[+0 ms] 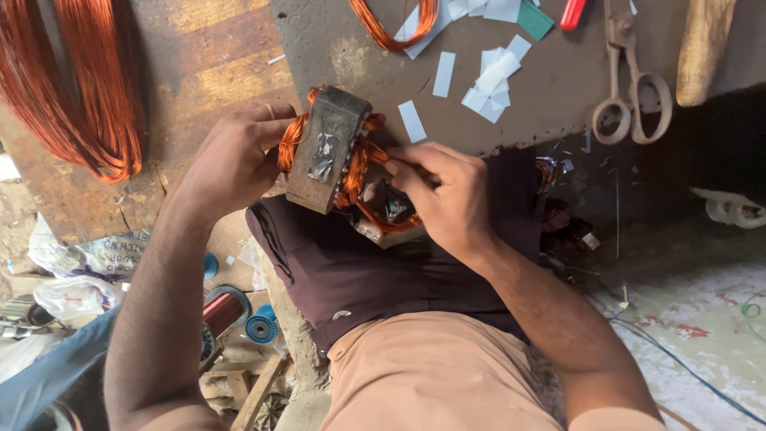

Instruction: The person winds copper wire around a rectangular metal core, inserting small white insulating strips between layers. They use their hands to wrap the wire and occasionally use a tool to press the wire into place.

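Observation:
My left hand [231,164] grips a grey metal motor stator [327,148] from its left side, holding it at the near edge of the workbench. Copper wire coils [355,172] bulge out of both ends of the stator. My right hand [447,195] is closed on the copper coil on the stator's right side, fingertips pinching the wire. Below the stator my lap is covered by dark cloth [359,271].
The workbench [558,80] carries white paper strips [491,80], rusty scissors [630,80], a red tool handle [571,12], a wooden handle [702,48] and a copper loop [395,28]. A large copper wire hank [80,88] lies at left. Wire spools [227,311] sit on the floor.

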